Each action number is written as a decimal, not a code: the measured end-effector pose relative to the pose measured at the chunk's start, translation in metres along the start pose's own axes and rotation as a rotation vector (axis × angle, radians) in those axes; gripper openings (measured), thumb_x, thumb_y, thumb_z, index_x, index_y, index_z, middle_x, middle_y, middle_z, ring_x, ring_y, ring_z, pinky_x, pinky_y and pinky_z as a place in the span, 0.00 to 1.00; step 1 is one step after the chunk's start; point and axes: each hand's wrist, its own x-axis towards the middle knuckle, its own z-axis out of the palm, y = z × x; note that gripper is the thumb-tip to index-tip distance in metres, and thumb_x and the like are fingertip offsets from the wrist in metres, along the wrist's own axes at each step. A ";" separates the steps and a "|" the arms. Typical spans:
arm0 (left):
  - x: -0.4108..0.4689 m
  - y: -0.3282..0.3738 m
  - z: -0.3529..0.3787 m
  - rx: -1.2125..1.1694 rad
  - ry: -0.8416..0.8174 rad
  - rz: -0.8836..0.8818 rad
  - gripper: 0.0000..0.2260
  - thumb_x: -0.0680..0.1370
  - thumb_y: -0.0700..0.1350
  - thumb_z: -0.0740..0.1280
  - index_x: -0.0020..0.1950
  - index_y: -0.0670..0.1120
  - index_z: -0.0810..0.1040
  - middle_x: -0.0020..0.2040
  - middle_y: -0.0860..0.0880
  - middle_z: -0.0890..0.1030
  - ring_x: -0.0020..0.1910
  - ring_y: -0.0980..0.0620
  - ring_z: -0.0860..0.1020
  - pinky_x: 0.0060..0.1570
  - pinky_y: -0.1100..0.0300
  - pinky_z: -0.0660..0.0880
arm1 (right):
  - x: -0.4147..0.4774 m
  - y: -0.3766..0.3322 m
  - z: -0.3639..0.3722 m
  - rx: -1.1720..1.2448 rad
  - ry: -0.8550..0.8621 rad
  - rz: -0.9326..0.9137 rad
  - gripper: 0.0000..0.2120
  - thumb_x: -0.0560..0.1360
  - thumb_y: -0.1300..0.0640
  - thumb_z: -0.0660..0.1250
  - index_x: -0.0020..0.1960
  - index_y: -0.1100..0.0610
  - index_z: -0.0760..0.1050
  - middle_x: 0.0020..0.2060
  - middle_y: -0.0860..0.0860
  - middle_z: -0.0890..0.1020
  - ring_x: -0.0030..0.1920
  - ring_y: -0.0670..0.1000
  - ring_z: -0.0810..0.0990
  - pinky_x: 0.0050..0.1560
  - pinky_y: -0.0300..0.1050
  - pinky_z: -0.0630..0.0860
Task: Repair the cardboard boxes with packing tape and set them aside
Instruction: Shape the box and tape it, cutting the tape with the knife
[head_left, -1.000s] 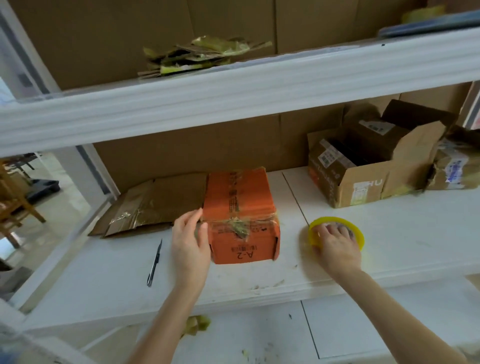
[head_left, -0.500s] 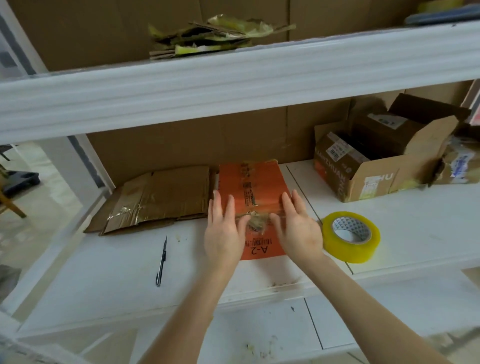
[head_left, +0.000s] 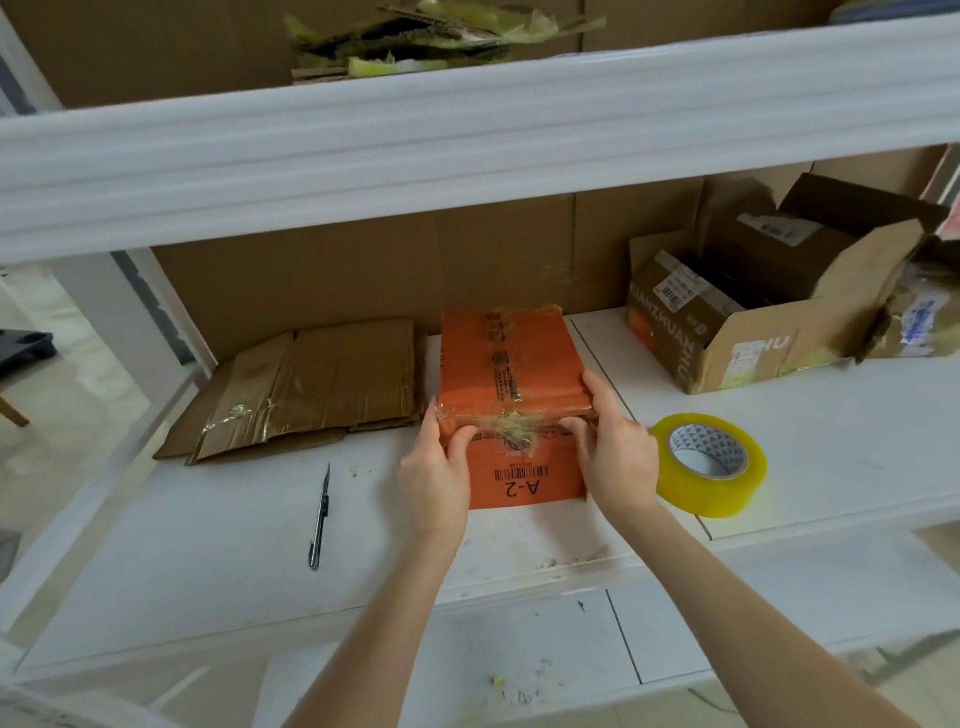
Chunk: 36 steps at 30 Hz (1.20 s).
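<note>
My left hand (head_left: 434, 470) and right hand (head_left: 618, 460) clasped the orange box (head_left: 506, 364) on the shelf (head_left: 831, 441), hiding its near corners. A tape roll (head_left: 717, 491) sat just right; flattened cardboard (head_left: 332, 384) and an unclear slim tool (head_left: 321, 512) lay left.

Orange box (head_left: 506, 364), yellow tape roll (head_left: 709, 470)

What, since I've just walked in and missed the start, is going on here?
A person grips the taped orange box marked A-2 with both hands, left hand at its left front corner, right hand at its right. It sits on the white shelf. The yellow tape roll lies untouched beside the right hand.
</note>
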 end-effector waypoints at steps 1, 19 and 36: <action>-0.001 -0.003 0.000 -0.005 0.008 0.030 0.22 0.79 0.52 0.63 0.72 0.49 0.69 0.44 0.51 0.81 0.39 0.55 0.78 0.38 0.58 0.78 | 0.000 0.002 0.002 0.031 -0.006 0.022 0.28 0.79 0.46 0.61 0.76 0.52 0.60 0.44 0.56 0.84 0.42 0.60 0.82 0.43 0.50 0.76; 0.004 -0.005 -0.012 -0.306 -0.120 -0.148 0.20 0.84 0.52 0.51 0.58 0.44 0.79 0.52 0.45 0.82 0.54 0.48 0.79 0.59 0.49 0.75 | 0.003 0.032 -0.014 0.509 -0.243 0.249 0.14 0.80 0.62 0.61 0.42 0.51 0.81 0.37 0.49 0.84 0.42 0.47 0.84 0.49 0.47 0.82; 0.021 0.015 -0.018 -0.084 -0.046 -0.042 0.20 0.82 0.54 0.54 0.66 0.45 0.75 0.61 0.46 0.80 0.55 0.52 0.78 0.55 0.59 0.73 | 0.023 0.006 -0.026 0.137 -0.059 0.107 0.15 0.82 0.50 0.54 0.54 0.55 0.78 0.43 0.56 0.82 0.46 0.61 0.79 0.40 0.47 0.68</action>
